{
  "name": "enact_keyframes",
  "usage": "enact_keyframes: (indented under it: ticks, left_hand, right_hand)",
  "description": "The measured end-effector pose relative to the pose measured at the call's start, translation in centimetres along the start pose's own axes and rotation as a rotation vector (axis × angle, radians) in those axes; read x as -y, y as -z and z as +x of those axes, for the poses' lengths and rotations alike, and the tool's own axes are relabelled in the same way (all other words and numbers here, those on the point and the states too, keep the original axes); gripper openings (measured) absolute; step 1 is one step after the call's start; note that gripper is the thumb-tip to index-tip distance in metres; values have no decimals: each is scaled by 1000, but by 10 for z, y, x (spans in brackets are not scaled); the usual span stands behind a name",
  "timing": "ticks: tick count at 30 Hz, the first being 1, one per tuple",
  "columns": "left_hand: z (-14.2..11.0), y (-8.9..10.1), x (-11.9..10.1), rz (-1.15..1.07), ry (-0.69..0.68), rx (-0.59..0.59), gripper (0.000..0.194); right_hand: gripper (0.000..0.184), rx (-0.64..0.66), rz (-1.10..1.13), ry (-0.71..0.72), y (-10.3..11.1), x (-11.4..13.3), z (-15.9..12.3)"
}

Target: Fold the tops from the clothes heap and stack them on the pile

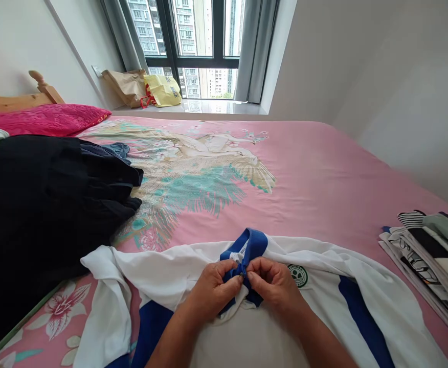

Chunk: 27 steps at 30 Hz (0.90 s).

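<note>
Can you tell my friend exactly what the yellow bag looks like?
Past the pink bed is the window, with a shiny sill. Two bags sit at its left end. The yellow bag has dark printing and something red beside it; the brown bag next to it looks plain.

Open pink bed [308,174] lies beyond the shirt [316,250], between 2 obstacles: the dark clothes heap [47,204] left, the folded stack [431,255] right.

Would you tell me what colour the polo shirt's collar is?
The collar is blue, in the head view.
</note>
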<state>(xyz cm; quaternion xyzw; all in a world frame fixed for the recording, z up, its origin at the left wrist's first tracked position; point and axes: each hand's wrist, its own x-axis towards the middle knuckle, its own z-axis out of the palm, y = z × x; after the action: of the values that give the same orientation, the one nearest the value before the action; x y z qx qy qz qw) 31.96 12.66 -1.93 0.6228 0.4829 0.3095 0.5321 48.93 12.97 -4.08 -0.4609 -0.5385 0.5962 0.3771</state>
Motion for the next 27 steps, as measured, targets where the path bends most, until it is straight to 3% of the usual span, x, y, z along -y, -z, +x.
enact_keyframes:
  ticks: [3, 7, 17, 22, 27]
  left_hand:
    - [0, 1, -2, 0, 9, 37, 15]
    - [1, 2, -5, 23, 39, 55, 13]
    - [5, 0, -5, -28, 171, 55, 13]
    - [8, -3, -1, -98, 214, 29, 12]
    - [7, -1, -1, -209, 281, 29, 7]
  right_hand:
    - [17, 16, -60, -7, 2, 1, 2]
    - [8, -21, -249, 84, 0, 6, 1]
    - [8, -217, -719, 487, -8, 6, -4]
    - [9, -241, -729, 538, -8, 5, -5]
    - [9, -195, -628, 488, -7, 5, -5]
